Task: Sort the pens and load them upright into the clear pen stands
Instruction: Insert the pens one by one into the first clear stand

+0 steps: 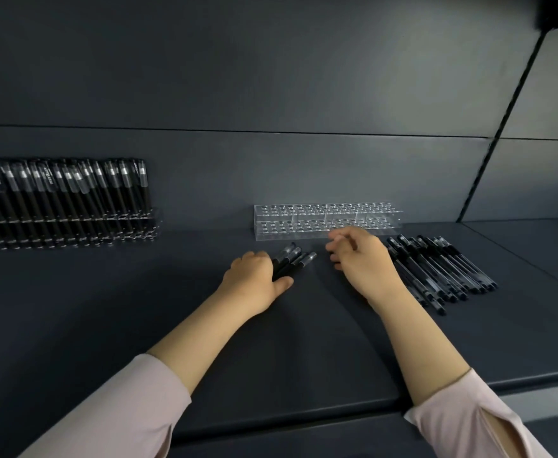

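My left hand (254, 279) grips a small bundle of black pens (295, 257) with clear caps, their capped ends pointing up and to the right just above the dark shelf. My right hand (360, 259) hovers beside them with loosely curled fingers and holds nothing. Behind both hands stands a clear pen stand (327, 221) with rows of holes and no pens in it. To the right of my right hand, a pile of loose black pens (442, 272) lies flat on the shelf, partly hidden by my wrist.
At the far left a second clear stand (62, 223) is packed with several upright black pens (59, 190). The dark shelf (138, 309) has a front edge near my forearms. A dark back wall rises behind the stands, and a slanted black bar (508, 117) crosses at the right.
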Motion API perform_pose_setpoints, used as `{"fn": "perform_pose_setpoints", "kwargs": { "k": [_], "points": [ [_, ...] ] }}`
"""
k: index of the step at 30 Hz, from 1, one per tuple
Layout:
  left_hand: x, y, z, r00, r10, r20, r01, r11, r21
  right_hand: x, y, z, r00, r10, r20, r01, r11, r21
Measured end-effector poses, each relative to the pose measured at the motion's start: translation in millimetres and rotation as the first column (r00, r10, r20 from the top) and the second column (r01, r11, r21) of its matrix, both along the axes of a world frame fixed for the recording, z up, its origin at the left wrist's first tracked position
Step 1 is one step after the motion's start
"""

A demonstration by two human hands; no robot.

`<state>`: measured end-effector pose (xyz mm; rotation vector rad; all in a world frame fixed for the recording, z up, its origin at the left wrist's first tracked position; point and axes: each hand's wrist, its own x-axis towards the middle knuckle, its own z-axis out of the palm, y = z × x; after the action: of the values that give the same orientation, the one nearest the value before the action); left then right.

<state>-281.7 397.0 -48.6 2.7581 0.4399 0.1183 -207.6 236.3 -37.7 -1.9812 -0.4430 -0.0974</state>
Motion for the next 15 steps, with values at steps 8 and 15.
{"fn": "perform_pose_setpoints", "kwargs": {
  "k": [8,15],
  "points": [
    [-4.0,-6.9,0.4,0.999,-0.045,-0.002,0.045,0.972,0.233,-0.9,2.9,-6.9,0.993,0.091,-0.076,-0.099,0.989,-0.112],
    [-17.7,18.6,11.6,0.997,-0.076,0.005,0.075,0.995,0.066,-9.2,19.2,-1.4,0.956,0.137,-0.259,-0.141,0.990,0.003]
  ]
}}
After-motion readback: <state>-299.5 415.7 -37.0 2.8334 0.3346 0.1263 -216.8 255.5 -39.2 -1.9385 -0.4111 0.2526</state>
